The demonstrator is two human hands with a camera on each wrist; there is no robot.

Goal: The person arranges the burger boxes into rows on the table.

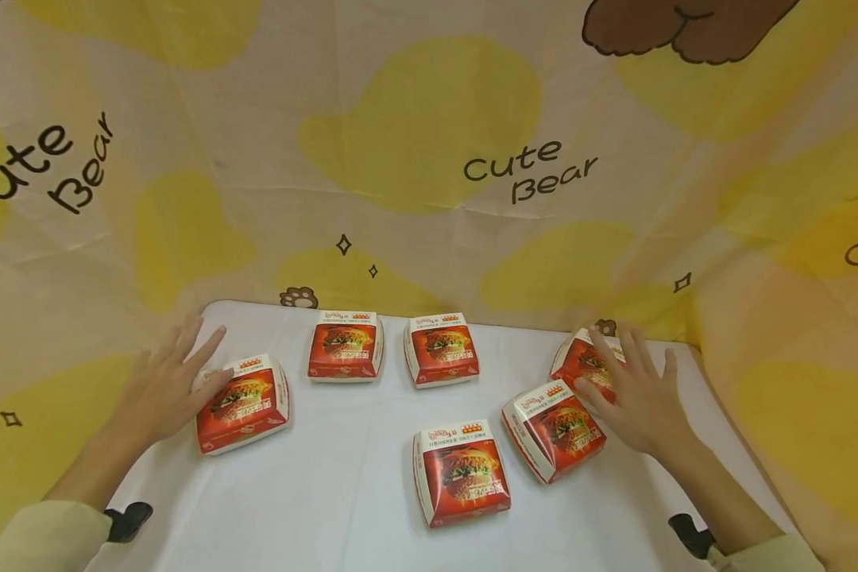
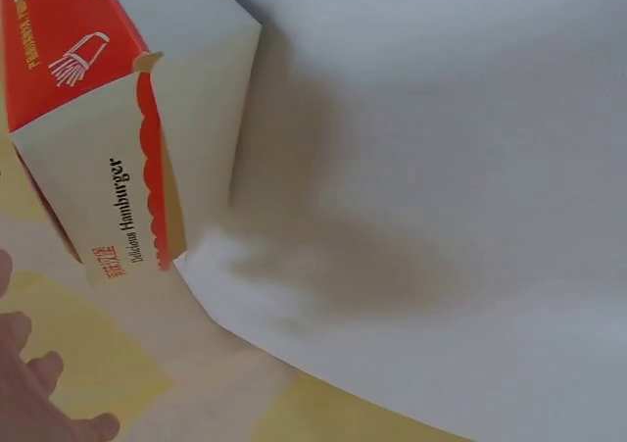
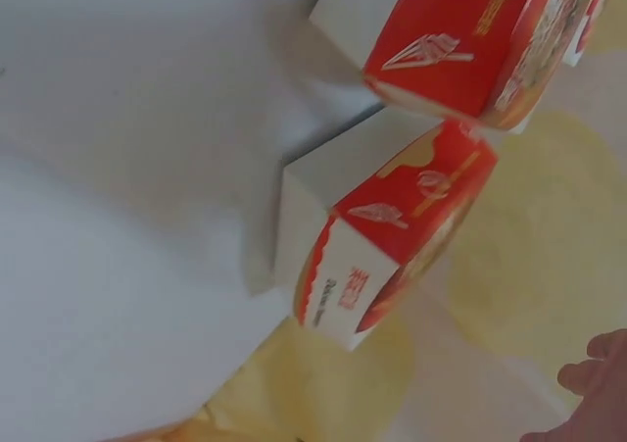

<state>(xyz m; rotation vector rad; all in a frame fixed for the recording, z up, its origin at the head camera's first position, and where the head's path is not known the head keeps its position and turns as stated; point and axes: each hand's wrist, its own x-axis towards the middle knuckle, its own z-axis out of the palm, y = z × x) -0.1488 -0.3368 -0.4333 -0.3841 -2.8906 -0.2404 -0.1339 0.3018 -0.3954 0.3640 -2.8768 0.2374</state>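
Observation:
Several red and white hamburger boxes lie on a white table. My left hand (image 1: pixel 164 389), fingers spread, is at the left side of the leftmost hamburger box (image 1: pixel 245 403), its thumb overlapping the box in the head view. In the left wrist view that box's white side shows "Delicious Hamburger", with fingertips (image 2: pixel 39 383) at the lower left. My right hand (image 1: pixel 643 397) is spread over the far right hamburger box (image 1: pixel 585 361), partly hiding it. Against that one sits a tilted hamburger box (image 1: pixel 554 429), near the right thumb. Both boxes show in the right wrist view, the right fingers (image 3: pixel 593 393) apart from them.
Two hamburger boxes stand side by side at the back, the left one (image 1: pixel 345 345) and the right one (image 1: pixel 441 349). Another hamburger box (image 1: pixel 462 474) lies front and centre. Behind the white table (image 1: pixel 293 508) hangs a yellow patterned cloth (image 1: pixel 400 119), which also flanks both sides.

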